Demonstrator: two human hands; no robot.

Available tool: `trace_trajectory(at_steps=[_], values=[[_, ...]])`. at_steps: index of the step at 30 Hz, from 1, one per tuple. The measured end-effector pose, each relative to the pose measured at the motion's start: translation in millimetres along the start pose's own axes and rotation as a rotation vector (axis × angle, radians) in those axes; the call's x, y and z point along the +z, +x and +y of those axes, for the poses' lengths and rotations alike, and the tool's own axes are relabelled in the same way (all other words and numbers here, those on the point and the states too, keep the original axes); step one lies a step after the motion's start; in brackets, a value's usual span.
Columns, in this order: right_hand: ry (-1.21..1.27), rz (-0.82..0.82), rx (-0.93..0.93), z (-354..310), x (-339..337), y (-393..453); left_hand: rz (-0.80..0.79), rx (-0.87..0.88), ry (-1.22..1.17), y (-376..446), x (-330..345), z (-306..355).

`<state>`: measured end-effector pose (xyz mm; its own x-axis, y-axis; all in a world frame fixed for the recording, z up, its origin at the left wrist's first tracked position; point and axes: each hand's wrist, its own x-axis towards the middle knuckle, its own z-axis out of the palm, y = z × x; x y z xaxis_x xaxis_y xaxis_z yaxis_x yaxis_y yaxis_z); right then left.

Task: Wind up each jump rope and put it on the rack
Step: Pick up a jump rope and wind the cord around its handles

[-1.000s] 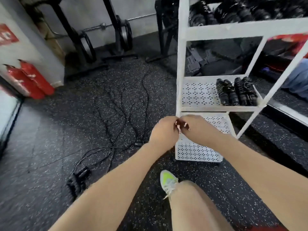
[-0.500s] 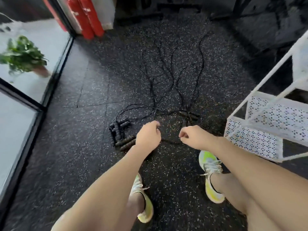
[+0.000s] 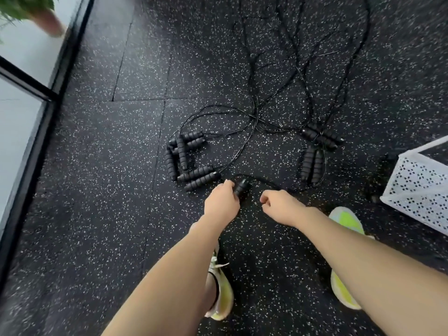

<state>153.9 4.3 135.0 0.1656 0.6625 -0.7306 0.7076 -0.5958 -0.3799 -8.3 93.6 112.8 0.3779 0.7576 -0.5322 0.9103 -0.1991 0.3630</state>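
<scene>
Several black jump ropes lie unwound on the speckled rubber floor, their cords tangled toward the top. One cluster of ribbed handles lies left of centre and another cluster to the right. My left hand grips the lower end of one black handle, whose cord curves off to the right. My right hand hovers just right of it with fingers curled, holding nothing. The white perforated rack shows only its bottom corner at the right edge.
My two feet in yellow-green shoes stand on the floor below my hands. A black-framed glass wall runs along the left, with a potted plant behind it.
The view has swung down from the rack to the ropes on the floor. Both hands have dropped lower, and my left hand has taken hold of a handle.
</scene>
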Motion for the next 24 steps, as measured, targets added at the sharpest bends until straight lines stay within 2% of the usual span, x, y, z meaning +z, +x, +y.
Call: trace_trajectory(at_steps=[8,16,19,24], values=[[-0.022,-0.058,0.028,16,36,69,-0.017,-0.063,0.167,68,65,-26],[0.0,-0.099,0.058,27,61,92,-0.05,-0.142,0.315,96,119,-37],[0.023,-0.099,0.059,29,63,93,0.026,-0.081,0.422,99,124,-39],[0.018,-0.081,0.061,32,54,82,0.038,-0.058,0.439,97,116,-29]])
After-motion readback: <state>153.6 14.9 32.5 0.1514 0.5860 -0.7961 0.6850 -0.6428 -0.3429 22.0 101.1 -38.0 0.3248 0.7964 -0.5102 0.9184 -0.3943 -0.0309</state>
